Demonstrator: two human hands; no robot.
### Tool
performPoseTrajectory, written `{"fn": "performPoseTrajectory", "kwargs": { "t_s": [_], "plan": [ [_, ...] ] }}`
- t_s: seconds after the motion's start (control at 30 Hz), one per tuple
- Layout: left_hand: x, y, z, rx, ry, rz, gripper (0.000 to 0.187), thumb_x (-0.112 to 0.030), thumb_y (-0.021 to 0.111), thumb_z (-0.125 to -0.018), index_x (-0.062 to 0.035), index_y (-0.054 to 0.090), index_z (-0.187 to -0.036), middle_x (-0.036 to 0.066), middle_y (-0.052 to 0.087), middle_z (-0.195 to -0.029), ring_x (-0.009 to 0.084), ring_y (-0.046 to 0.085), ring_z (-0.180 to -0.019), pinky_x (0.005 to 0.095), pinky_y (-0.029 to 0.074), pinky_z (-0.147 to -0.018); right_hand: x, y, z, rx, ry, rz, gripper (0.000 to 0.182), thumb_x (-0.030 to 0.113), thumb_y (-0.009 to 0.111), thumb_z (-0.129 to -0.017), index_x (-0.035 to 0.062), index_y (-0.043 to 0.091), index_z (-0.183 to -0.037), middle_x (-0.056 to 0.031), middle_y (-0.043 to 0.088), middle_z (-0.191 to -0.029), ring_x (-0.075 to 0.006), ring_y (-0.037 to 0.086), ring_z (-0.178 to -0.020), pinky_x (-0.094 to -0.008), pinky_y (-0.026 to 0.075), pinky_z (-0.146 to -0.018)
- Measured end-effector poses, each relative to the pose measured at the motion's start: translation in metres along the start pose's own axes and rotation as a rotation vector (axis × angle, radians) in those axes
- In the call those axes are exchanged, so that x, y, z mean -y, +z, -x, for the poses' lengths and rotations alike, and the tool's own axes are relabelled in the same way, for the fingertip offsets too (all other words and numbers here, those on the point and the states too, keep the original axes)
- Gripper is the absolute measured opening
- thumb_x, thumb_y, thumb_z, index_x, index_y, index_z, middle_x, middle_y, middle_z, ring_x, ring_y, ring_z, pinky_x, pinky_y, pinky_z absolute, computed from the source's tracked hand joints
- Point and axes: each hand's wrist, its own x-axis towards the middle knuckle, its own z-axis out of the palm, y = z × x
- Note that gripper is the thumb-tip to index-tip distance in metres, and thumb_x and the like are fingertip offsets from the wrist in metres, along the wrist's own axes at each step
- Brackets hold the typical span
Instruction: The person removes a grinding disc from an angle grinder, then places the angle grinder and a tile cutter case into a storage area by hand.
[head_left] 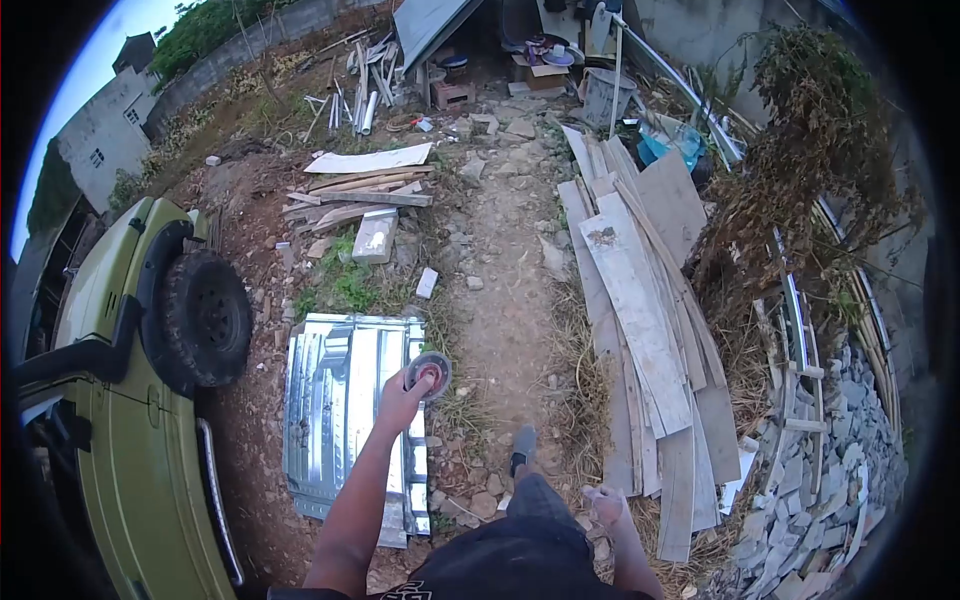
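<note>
The dark round edge of the view cuts off the green car at left, so only its side, a fender and one front wheel show. At the bottom, the person's dark shirt runs out of view, and the pale print on it is only partly there. One shoe shows on the dirt path; the other foot is out of sight. Under the roof at the top, the things are shadowed and hard to make out.

The left arm reaches forward, nearly straight, over the metal sheets. The left hand is clamped on a round roll, thumb laid across its reddish middle and the other fingers mostly hidden. The roll is above the right-hand edge of the sheets, near the path; what it is made of is too small to tell.

The right arm hangs lower, its forearm coming up from the bottom edge. The right hand is small and blurred, close to the boards; whether its fingers are together or apart, I cannot tell.
</note>
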Motion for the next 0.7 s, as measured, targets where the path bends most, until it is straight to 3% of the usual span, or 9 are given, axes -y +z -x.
{"fn": "performPoseTrajectory", "kwargs": {
  "t_s": [0.1,0.2,0.27,0.4,0.43,0.47,0.53,0.6,0.7],
  "plan": [
    [0.077,0.038,-0.064,-0.064,-0.226,0.348,0.033,-0.022,0.069,-0.089,0.0028,0.066,-0.11,0.007,0.068,-0.098,0.0116,0.062,-0.089,0.0282,0.05,-0.081,0.059,-0.018,-0.139,0.054,-0.177,0.216,0.038,0.032,0.063,-0.091,0.0026,0.06,-0.067,-0.0023,0.053,-0.058,-0.011,0.051,-0.057,-0.0333,0.043,-0.055],
    [0.133,0.036,-0.054,-0.236,-0.548,0.169,0.031,-0.021,0.07,-0.086,0.0022,0.066,-0.105,0.009,0.067,-0.094,0.0161,0.065,-0.079,0.0319,0.057,-0.067,0.143,-0.009,-0.219,0.167,-0.176,0.481,0.033,0.031,0.054,-0.095,0.0031,0.063,-0.08,-0.0091,0.056,-0.066,-0.0216,0.061,-0.066,-0.0349,0.049,-0.065],
    [0.118,0.025,-0.048,-0.353,-0.651,0.196,0.024,-0.017,0.069,-0.084,0.0033,0.066,-0.098,0.01,0.067,-0.088,0.0178,0.066,-0.075,0.0331,0.056,-0.059,0.224,-0.02,-0.283,0.175,-0.555,0.542,0.033,0.03,0.051,-0.097,0.0029,0.063,-0.081,-0.0066,0.059,-0.072,-0.0223,0.063,-0.073,-0.0329,0.048,-0.069],
    [0.188,-0.022,-0.051,-0.485,-1.137,0.028,0.021,-0.011,0.07,-0.077,0.007,0.064,-0.086,0.012,0.065,-0.072,0.0188,0.062,-0.052,0.0324,0.05,-0.048,0.372,-0.023,-0.431,0.22,-0.529,0.561,0.031,0.027,0.049,-0.099,0.0023,0.062,-0.084,-0.0044,0.059,-0.075,-0.0168,0.059,-0.073,-0.0319,0.048,-0.069],
    [0.26,-0.032,-0.047,-0.371,-1.129,0.007,0.022,-0.015,0.073,-0.076,0.0058,0.065,-0.081,0.011,0.065,-0.072,0.0184,0.062,-0.054,0.0332,0.05,-0.048,0.413,-0.022,-0.46,0.126,-0.553,0.418,0.029,0.026,0.051,-0.099,0.0026,0.061,-0.084,-0.0042,0.057,-0.072,-0.0149,0.056,-0.071,-0.0316,0.047,-0.067],
    [0.252,-0.034,-0.069,-0.361,-1.149,0.001,0.022,-0.015,0.073,-0.076,0.0058,0.065,-0.081,0.011,0.065,-0.072,0.0184,0.062,-0.054,0.0332,0.05,-0.048,0.444,-0.022,-0.48,0.028,-0.57,0.268,0.027,0.025,0.053,-0.098,0.0028,0.06,-0.084,-0.004,0.055,-0.068,-0.013,0.053,-0.068,-0.0314,0.046,-0.064],
    [0.247,-0.043,-0.187,-0.191,-1.03,-0.497,0.027,-0.022,0.076,-0.078,0.0035,0.065,-0.079,0.009,0.065,-0.071,0.0179,0.062,-0.055,0.034,0.05,-0.049,0.535,-0.024,-0.518,0.027,-0.416,0.197,0.028,0.023,0.059,-0.095,0.0026,0.056,-0.076,-0.0037,0.051,-0.063,-0.0124,0.049,-0.061,-0.0311,0.043,-0.058],
    [0.113,-0.015,-0.351,-0.435,-1.112,0.122,0.036,-0.036,0.076,-0.083,-0.003,0.062,-0.074,0.007,0.064,-0.071,0.0151,0.06,-0.058,0.0311,0.047,-0.049,0.583,-0.027,-0.525,-0.057,-0.457,0.105,0.036,0.025,0.064,-0.092,0.0019,0.05,-0.069,-0.0046,0.047,-0.058,-0.0121,0.043,-0.056,-0.0322,0.039,-0.054],
    [0.029,-0.007,-0.566,-0.198,-0.646,0.251,0.033,-0.036,0.069,-0.09,-0.0048,0.062,-0.081,0.0,0.059,-0.074,0.0085,0.054,-0.068,0.0256,0.046,-0.062,0.609,-0.045,-0.574,-0.01,-0.339,0.348,0.034,0.028,0.066,-0.09,0.0026,0.057,-0.069,-0.0079,0.046,-0.058,-0.0133,0.044,-0.056,-0.0346,0.038,-0.053]
  ]
}}
